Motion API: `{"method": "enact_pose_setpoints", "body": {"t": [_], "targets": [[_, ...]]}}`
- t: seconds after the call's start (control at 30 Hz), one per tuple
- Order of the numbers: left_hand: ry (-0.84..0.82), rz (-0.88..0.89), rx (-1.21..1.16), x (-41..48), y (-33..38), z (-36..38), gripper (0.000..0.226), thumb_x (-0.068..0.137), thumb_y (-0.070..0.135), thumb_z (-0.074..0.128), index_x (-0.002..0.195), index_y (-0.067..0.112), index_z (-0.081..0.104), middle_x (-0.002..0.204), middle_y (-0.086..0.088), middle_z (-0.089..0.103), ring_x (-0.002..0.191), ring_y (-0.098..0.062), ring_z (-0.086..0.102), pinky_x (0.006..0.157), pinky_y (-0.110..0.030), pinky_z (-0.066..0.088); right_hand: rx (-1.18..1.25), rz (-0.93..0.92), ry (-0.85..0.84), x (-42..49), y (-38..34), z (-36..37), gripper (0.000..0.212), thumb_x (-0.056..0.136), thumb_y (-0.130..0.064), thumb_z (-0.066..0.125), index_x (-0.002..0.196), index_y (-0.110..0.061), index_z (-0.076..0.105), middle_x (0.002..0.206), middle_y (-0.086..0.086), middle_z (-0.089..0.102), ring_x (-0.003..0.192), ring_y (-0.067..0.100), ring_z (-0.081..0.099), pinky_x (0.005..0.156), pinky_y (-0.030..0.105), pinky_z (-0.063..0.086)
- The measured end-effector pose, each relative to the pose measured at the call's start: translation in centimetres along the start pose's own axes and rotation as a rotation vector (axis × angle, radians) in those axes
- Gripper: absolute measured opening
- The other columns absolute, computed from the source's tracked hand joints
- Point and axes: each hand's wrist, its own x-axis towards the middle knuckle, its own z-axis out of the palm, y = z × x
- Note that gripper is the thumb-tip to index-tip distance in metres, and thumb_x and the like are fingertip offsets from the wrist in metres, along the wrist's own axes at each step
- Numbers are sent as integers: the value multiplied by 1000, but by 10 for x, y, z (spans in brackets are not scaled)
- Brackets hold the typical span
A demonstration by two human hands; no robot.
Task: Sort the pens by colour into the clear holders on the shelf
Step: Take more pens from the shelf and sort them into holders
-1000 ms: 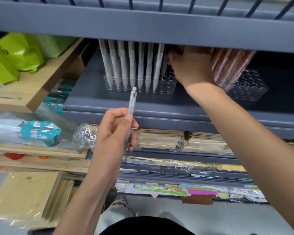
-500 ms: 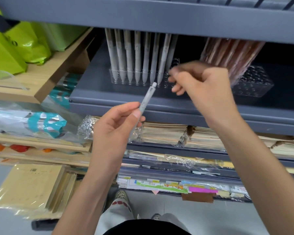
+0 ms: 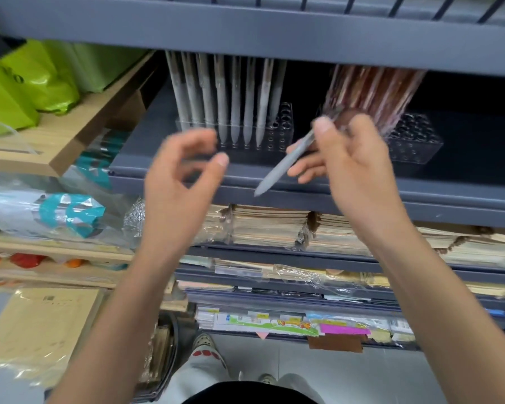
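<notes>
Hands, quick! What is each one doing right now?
Left hand: open, holding nothing.
Right hand: holding a grey pen.

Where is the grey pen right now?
Head view, near the centre: the right hand holds the grey pen slanted in front of the shelf edge, by the left clear holder.

Upper shelf beam (image 3: 245, 30) across the frame top caps headroom. Grey pens (image 3: 231, 97) fill the left holder (image 3: 286, 141); only its right-end holes are open. Brown pens (image 3: 373, 88) crowd the right holder (image 3: 420, 153), front holes free. Bare shelf (image 3: 306, 91) gap between the holders at centre; right hand (image 3: 353, 158) with loose grey pen (image 3: 283, 161) sits before it.
</notes>
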Motion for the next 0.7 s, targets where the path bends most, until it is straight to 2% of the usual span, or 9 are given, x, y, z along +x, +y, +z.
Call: {"method": "enact_pose_setpoints", "body": {"t": [0.07, 0.17, 0.27, 0.33, 0.37, 0.4, 0.53, 0.63, 0.7], "targets": [[110, -29, 173, 31, -15, -12, 53, 86, 37, 74, 128, 14, 52, 127, -1, 57, 117, -13, 56, 101, -26, 46, -20, -49, 101, 8, -1, -5, 13, 104, -25, 36, 92, -21, 40, 78, 10, 68, 67, 24, 72, 60, 38, 60], [-19, -174, 178, 72, -29, -15, 83, 76, 34, 85, 142, 9, 41, 140, -1, 53, 128, -11, 52, 111, -31, 41, -53, -72, 222, 26, 3, -7, 19, 99, -24, 33, 91, -11, 44, 87, 17, 68, 68, 21, 74, 62, 40, 61], [-148, -173, 139, 92, -41, -11, 75, 72, 26, 88, 135, 10, 51, 131, -4, 65, 118, -11, 62, 106, -34, 48, -137, -100, 257, 45, 8, -2, 35, 94, -27, 42, 103, 5, 56, 82, -7, 72, 72, 16, 73, 70, 42, 60], [-145, -149, 244, 96, -47, -9, 65, 71, 35, 86, 125, 12, 60, 120, -5, 70, 110, -12, 67, 101, -36, 52, -162, -156, 233, 53, 11, 4, 20, 96, -27, 49, 102, -8, 55, 73, -18, 68, 73, 14, 71, 75, 43, 58], [-133, -129, 267, 96, -50, -9, 60, 72, 34, 85, 123, 12, 63, 117, -5, 72, 107, -12, 68, 99, -36, 53, -203, -183, 221, 56, 13, 6, 7, 97, -26, 51, 95, -19, 53, 71, -18, 66, 74, 15, 70, 77, 44, 57], [-122, -109, 263, 96, -52, -9, 55, 74, 32, 85, 121, 12, 64, 116, -6, 72, 105, -12, 68, 98, -34, 54, -256, -190, 203, 61, 13, 8, 8, 97, -26, 52, 90, -24, 51, 72, -15, 66, 76, 17, 70, 79, 46, 56], [-101, -88, 219, 95, -55, -9, 49, 74, 31, 83, 117, 14, 68, 110, -4, 73, 100, -11, 70, 94, -30, 55, -490, -60, 106, 88, 16, 17, 34, 95, -37, 53, 101, -4, 60, 88, 14, 70, 89, 34, 66, 83, 48, 53], [-93, -104, 172, 94, -56, -10, 41, 77, 23, 84, 114, 15, 70, 105, 2, 73, 95, -2, 71, 94, -29, 55, -509, -37, 101, 98, 14, 26, 34, 94, -31, 57, 113, -3, 58, 95, 16, 70, 90, 35, 66, 85, 46, 53], [-86, -104, 136, 92, -56, -11, 38, 77, 20, 85, 113, 16, 70, 105, 3, 73, 94, 2, 71, 92, -26, 55, -460, -19, 131, 100, 14, 30, 28, 92, -24, 61, 110, -3, 58, 98, 16, 70, 93, 36, 66, 84, 47, 54]]}}
